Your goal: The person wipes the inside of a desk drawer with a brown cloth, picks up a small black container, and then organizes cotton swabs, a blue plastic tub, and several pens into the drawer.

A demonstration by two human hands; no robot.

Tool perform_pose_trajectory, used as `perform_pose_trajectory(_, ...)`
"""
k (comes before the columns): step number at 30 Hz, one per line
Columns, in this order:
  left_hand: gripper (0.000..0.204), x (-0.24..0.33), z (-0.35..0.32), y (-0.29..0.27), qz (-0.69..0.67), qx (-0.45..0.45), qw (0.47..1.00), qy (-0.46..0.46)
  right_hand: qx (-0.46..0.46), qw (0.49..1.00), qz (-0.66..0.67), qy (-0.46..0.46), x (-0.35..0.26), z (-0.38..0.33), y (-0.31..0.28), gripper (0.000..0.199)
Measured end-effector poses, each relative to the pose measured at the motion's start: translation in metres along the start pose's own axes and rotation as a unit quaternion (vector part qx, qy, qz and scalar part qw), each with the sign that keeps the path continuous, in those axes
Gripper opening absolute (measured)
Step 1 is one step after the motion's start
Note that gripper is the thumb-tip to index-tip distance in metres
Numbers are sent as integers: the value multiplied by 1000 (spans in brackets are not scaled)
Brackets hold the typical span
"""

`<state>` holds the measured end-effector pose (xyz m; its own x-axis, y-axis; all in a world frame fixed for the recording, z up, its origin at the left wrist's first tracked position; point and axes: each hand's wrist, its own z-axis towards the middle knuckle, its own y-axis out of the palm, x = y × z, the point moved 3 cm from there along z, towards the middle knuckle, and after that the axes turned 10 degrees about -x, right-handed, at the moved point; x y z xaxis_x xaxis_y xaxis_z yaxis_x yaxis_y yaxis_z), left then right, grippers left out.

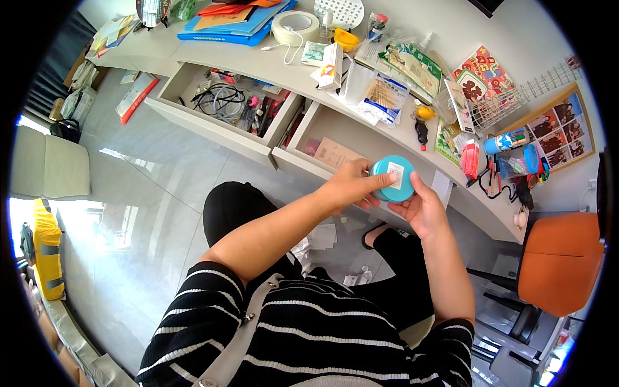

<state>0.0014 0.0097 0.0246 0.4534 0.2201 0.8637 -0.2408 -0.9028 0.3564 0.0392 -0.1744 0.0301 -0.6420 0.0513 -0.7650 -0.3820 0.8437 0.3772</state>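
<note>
A round turquoise jar with a pale label on its lid is held between both hands. My left hand grips its left side, the thumb lying across the lid near the label. On the other side my right hand cups the jar, thumb along its edge and fingers partly beneath. The jar is over the front of an open drawer, in which a flat brown cardboard box lies. What is inside the jar is hidden.
Another open drawer at the left holds cables and small tools. The desktop carries blue folders, a tape roll, cotton swabs and a wire basket. An orange chair stands at right; papers lie on the floor.
</note>
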Motion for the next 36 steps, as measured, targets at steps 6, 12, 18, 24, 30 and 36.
perform_pose_trajectory(6,67,5,-3,-7,-67,55,996,12,-10,999,38,28,-9,24,6,52)
perform_pose_trajectory(12,46,-13,11,-33,-174,271,937,139,35,998,47,28,-3,56,-1,54)
perform_pose_trajectory(18,45,0,-2,-46,-194,246,940,135,-13,999,44,-14,-16,60,42,51)
perform_pose_trajectory(24,47,47,-38,-65,-166,219,945,177,-135,987,-24,-85,-23,80,98,48)
perform_pose_trajectory(30,49,85,-112,-270,-232,415,839,265,-196,978,-60,-32,-18,82,129,54)
perform_pose_trajectory(36,49,59,-103,-453,-348,558,726,201,-212,974,-56,63,4,83,108,45)
